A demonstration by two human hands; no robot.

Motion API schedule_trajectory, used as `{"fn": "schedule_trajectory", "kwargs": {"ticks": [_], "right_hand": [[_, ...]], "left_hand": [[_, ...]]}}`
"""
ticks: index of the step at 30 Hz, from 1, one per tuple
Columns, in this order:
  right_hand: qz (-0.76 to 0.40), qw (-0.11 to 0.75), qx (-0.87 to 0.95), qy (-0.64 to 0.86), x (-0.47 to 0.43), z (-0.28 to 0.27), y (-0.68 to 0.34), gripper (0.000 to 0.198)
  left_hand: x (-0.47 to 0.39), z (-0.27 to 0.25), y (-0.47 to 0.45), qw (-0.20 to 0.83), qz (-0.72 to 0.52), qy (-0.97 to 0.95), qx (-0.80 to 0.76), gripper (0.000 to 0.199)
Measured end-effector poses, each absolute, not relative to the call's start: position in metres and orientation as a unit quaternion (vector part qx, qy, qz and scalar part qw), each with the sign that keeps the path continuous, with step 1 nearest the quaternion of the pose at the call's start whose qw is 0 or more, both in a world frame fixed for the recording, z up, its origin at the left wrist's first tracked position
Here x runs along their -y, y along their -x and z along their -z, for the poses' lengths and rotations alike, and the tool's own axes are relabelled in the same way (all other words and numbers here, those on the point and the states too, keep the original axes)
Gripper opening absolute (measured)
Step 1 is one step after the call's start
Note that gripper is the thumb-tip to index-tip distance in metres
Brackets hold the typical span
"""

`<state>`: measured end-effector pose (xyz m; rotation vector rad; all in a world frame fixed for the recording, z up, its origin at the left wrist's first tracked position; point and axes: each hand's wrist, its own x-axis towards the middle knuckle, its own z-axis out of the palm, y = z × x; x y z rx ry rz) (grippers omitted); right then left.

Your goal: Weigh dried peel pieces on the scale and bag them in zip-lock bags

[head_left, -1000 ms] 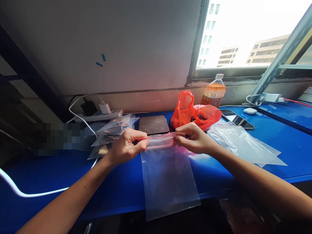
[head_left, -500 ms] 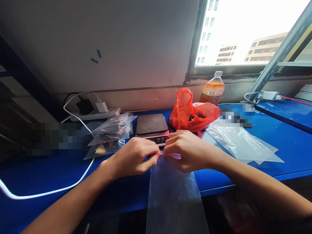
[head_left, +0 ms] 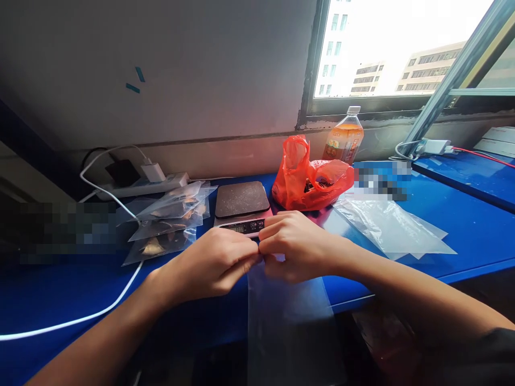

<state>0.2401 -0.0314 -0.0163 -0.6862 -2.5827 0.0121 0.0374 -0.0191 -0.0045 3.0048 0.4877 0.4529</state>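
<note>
Hanging flat, the long plastic bag [head_left: 292, 321] looks hazy and translucent.

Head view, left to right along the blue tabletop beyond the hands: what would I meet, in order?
Clear bags with pieces inside, digital scale, red plastic bag, flat clear bags, white boxes.

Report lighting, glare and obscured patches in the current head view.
Head view: the window is largely blown out; head view: glare streaks the flat bags at right; head view: the hanging bag fades into shadow lower down; head view: pixelation masks patches left and right.
</note>
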Motion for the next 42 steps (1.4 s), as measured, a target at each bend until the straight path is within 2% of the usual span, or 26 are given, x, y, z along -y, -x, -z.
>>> {"fn": "schedule_trajectory", "kwargs": {"ticks": [9, 13, 16, 19, 22, 25, 28, 42], "right_hand": [[-0.004, 0.292, 0.918, 0.269, 0.019, 0.005, -0.261, 0.020], [-0.002, 0.310, 0.900, 0.306, 0.006, 0.002, -0.285, 0.020], [-0.047, 0.363, 0.865, 0.345, 0.001, -0.001, -0.296, 0.018], [-0.115, 0.421, 0.826, 0.357, 0.007, -0.002, -0.287, 0.016], [-0.156, 0.402, 0.832, 0.350, 0.019, 0.003, -0.263, 0.024], [-0.171, 0.380, 0.845, 0.335, 0.027, 0.013, -0.244, 0.010], [-0.178, 0.380, 0.847, 0.326, 0.030, 0.020, -0.236, 0.010], [-0.124, 0.409, 0.840, 0.334, 0.039, 0.013, -0.236, 0.010]], "left_hand": [[0.012, -0.024, -0.006, 0.089, -0.225, -0.946, -0.216, 0.018], [0.009, -0.038, 0.020, 0.128, -0.271, -0.918, -0.260, 0.021], [0.003, -0.039, 0.040, 0.138, -0.332, -0.867, -0.346, 0.026], [-0.003, -0.032, 0.043, 0.148, -0.317, -0.859, -0.374, 0.026], [-0.003, -0.021, 0.027, 0.160, -0.302, -0.867, -0.363, 0.026], [0.004, -0.014, 0.009, 0.150, -0.305, -0.874, -0.347, 0.024], [0.011, -0.010, 0.000, 0.146, -0.305, -0.880, -0.334, 0.018], [0.012, -0.011, 0.000, 0.131, -0.298, -0.886, -0.331, 0.014]]}}
